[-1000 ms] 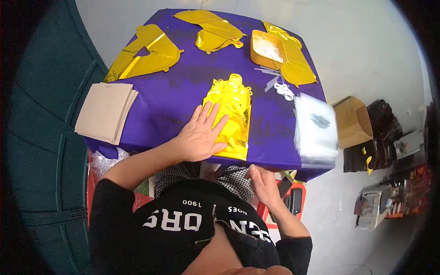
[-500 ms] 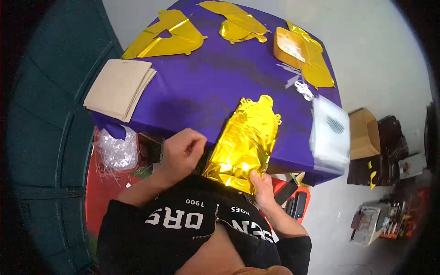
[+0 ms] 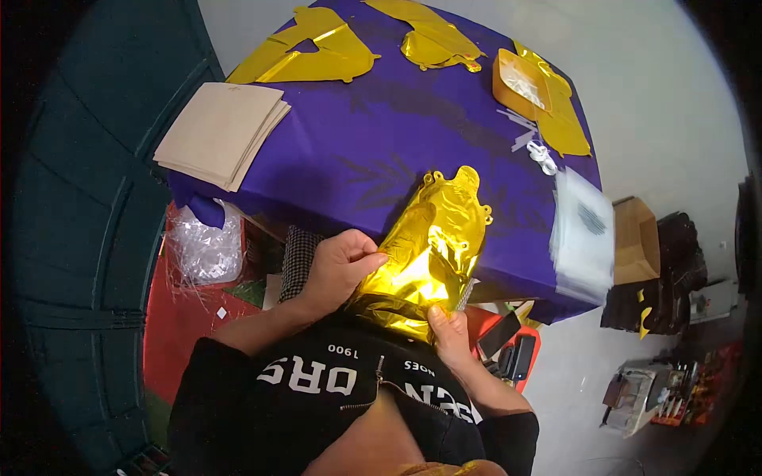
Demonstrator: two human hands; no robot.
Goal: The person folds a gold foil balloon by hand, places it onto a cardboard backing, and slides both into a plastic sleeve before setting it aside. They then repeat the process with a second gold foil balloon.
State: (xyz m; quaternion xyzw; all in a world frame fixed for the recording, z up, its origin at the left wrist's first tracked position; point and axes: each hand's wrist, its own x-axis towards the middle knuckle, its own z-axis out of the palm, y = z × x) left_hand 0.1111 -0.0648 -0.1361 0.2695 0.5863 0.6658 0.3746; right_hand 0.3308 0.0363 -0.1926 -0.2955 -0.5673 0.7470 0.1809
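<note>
Crinkled gold foil balloon [image 3: 432,254] — lower centre, overhanging the purple table's [image 3: 349,159] near edge. Left hand [image 3: 337,270] pinches its left margin; right hand [image 3: 448,329] pinches the bottom corner. Likely light, limp, slippery, puncture-prone — best gripped at seams.

Table [image 3: 357,135] under purple cloth fills upper half of frame. Stack of tan sheets [image 3: 218,135] at left corner, overhanging edge. Two flat gold foil shapes at top: one upper left [image 3: 309,51], one top centre [image 3: 432,36]. Orange tray [image 3: 520,83] upper right, on third foil piece [image 3: 567,127]. White ribbon [image 3: 542,155] just below. Clear bags [image 3: 583,238] stacked at right edge. Crumpled gold foil balloon [image 3: 440,230] at near edge (only its far end on cloth).
</note>
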